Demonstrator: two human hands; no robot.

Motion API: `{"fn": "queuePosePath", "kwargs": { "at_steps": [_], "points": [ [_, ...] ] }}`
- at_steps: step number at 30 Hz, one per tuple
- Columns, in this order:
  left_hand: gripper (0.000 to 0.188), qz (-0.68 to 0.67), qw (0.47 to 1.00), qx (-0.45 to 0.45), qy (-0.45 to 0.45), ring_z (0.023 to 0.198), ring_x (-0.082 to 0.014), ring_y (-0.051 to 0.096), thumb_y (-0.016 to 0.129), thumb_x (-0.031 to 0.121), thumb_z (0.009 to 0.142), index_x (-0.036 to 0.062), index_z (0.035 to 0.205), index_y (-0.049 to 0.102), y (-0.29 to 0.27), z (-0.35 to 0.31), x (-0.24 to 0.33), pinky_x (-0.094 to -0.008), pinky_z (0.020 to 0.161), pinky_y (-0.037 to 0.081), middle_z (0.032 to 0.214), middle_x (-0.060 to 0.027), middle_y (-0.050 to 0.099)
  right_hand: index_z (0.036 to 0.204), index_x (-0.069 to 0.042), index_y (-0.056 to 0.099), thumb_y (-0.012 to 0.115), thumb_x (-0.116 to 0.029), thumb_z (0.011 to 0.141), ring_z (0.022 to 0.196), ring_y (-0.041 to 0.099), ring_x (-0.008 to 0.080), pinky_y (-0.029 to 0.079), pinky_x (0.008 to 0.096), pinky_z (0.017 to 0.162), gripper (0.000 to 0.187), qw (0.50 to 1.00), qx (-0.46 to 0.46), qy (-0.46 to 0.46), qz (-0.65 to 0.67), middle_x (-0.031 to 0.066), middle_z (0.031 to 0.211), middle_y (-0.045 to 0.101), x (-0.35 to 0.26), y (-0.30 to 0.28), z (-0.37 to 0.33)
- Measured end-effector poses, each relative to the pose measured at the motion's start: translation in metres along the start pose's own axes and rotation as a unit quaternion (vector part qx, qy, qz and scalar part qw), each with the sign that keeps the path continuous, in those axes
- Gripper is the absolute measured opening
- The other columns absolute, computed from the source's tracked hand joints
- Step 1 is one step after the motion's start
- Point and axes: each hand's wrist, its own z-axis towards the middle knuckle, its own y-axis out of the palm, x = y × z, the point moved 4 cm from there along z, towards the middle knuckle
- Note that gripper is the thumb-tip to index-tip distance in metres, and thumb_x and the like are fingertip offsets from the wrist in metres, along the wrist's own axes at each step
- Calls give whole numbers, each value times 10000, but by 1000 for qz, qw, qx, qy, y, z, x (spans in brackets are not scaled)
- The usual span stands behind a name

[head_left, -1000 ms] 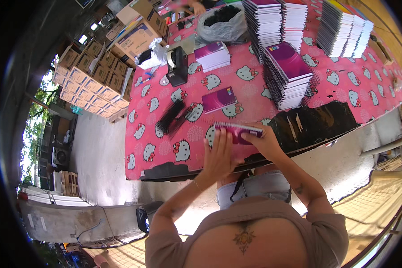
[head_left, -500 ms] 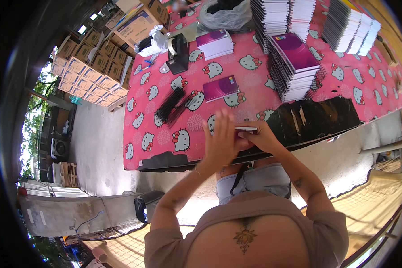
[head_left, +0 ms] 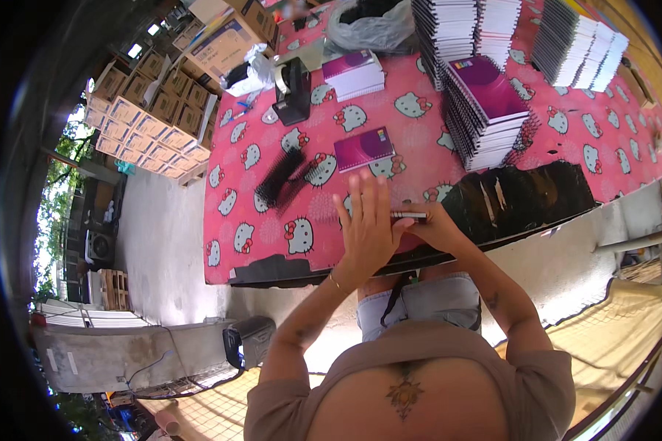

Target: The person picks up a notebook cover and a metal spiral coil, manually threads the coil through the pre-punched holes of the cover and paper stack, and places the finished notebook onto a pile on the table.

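Near the table's front edge, my right hand (head_left: 440, 229) is closed round one end of a small notebook (head_left: 410, 215), seen edge-on with its pale pages and dark covers. My left hand (head_left: 369, 231) lies against the other end, its fingers stretched out and pointing away from me; its palm side is hidden. Just beyond my fingertips a purple spiral notebook (head_left: 364, 149) lies flat on the pink cloth. A bundle of black binding coils (head_left: 283, 176) rests to the left of that notebook.
Stacks of spiral notebooks (head_left: 485, 110) stand at the right and back right. A black tape dispenser (head_left: 293, 92), a pile of purple-topped pages (head_left: 354, 76) and a plastic bag (head_left: 370, 29) sit farther back. Cardboard boxes (head_left: 151, 110) are piled left of the pink table (head_left: 254, 213).
My left hand has shifted slightly and its fingers reach a little farther forward. The notebook in my right hand has tilted slightly, showing more of its dark edge.
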Motion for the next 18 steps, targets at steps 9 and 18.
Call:
{"fn": "queuePosePath", "kwargs": {
  "at_steps": [9, 18],
  "points": [
    [896, -1, 998, -38, 48, 1462, -459, 241, 418, 637, 945, -113, 1433, 376, 5, 1, 9, -686, 1123, 132, 1523, -329, 319, 1147, -13, 680, 677, -41, 843, 723, 609, 129, 513, 312, 680, 305, 999, -3, 1, -38, 155, 832, 704, 10, 0, 0],
    [783, -76, 995, -38, 51, 1472, -449, 233, 493, 514, 973, -92, 1451, 364, 2, 1, 11, -663, 1146, 93, 1558, -286, 297, 1196, -17, 675, 672, 9, 790, 750, 662, 150, 517, 319, 696, 407, 999, -2, -29, -44, 185, 844, 716, 15, -1, 1]
  ]
}}
